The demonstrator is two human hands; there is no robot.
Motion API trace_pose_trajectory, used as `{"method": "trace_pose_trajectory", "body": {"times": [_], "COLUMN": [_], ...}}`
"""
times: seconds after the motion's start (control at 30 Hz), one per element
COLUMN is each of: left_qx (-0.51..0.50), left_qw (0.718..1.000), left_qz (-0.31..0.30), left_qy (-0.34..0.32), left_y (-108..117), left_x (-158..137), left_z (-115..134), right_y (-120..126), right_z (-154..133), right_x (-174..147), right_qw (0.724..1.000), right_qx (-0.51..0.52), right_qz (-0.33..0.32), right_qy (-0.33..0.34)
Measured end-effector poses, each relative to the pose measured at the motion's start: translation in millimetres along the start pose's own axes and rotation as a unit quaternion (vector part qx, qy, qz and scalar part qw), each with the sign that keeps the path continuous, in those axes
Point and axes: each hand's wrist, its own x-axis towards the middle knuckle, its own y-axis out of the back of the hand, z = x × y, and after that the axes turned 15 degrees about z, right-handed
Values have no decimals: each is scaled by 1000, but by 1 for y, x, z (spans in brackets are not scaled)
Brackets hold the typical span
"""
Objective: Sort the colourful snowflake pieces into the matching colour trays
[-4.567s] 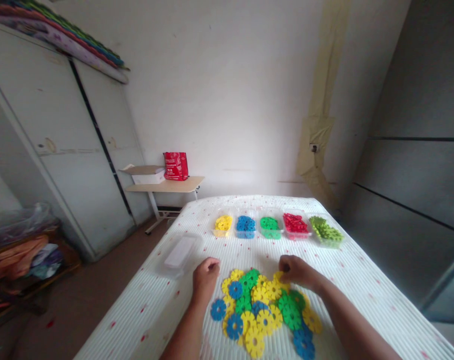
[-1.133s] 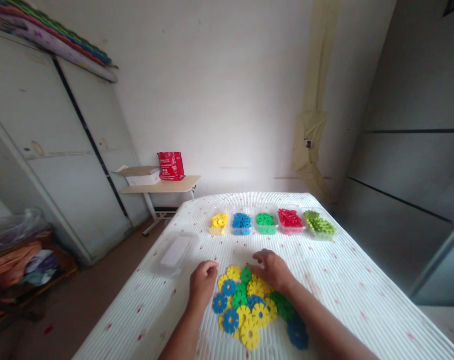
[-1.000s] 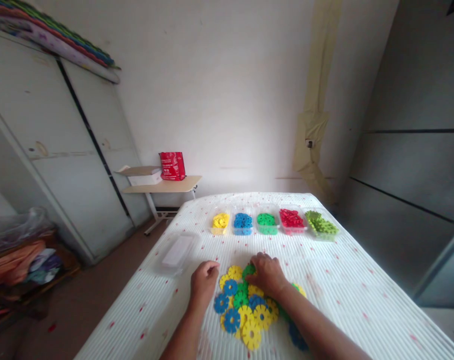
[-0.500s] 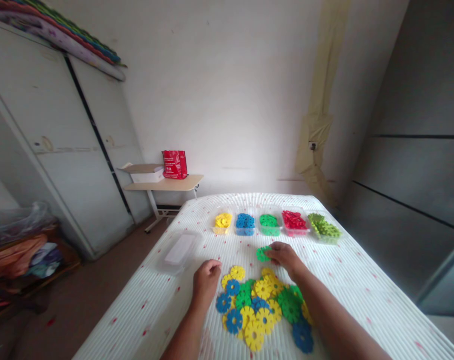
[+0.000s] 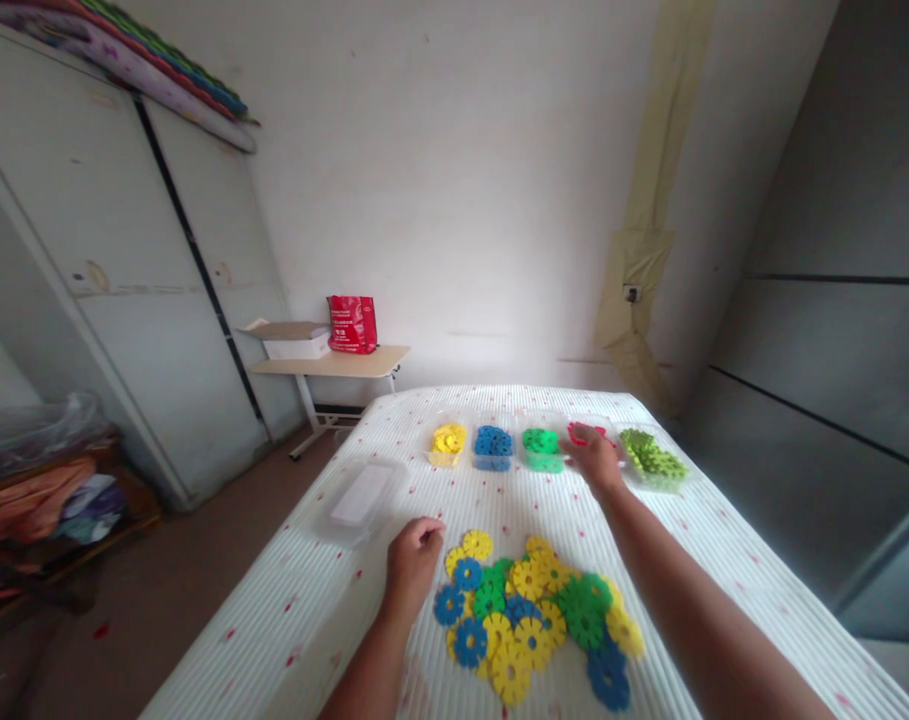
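My left hand point(image 5: 415, 557) rests on the table at the left of the loose pile, fingers curled together, with nothing showing in it. Over the front of the box of red pieces point(image 5: 583, 430) is my right hand point(image 5: 595, 458), its fingertips by the right edge of the box of green discs point(image 5: 542, 448). Its fingers are partly hidden, and I cannot see whether they hold anything. Between my arms lie notched plastic discs: yellow ones point(image 5: 510, 672), blue ones point(image 5: 470, 642) and green ones point(image 5: 581, 612), overlapping.
In the row of clear boxes also stand one of yellow discs point(image 5: 448, 442), one of blue discs point(image 5: 493, 446) and one of light green pieces point(image 5: 653, 458). A clear plastic lid or tray point(image 5: 360, 500) lies left. A side table point(image 5: 334, 365) bears a red bag point(image 5: 352, 325).
My right hand has moved forward and right, from above the pile to the boxes. The green disc it held is no longer visible. My left hand has stayed in place.
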Motion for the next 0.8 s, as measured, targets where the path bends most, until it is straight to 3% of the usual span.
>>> {"method": "trace_pose_trajectory", "body": {"times": [0.2,0.33,0.53,0.8], "left_qx": [-23,-23,-6,-10], "left_qw": [999,994,993,995], "left_qz": [-19,-41,-45,-54], "left_qy": [-36,-95,-105,-78], "left_y": [-3,-9,-9,-8], "left_x": [-5,-11,-13,-12], "left_z": [3,7,7,8], "right_y": [52,71,54,24], "right_z": [37,53,40,34], "right_x": [-40,-53,-68,-95], "right_qw": [995,983,966,902], "right_qx": [-85,-159,-147,-186], "right_qz": [7,-35,-173,-292], "right_qy": [49,85,121,256]}}
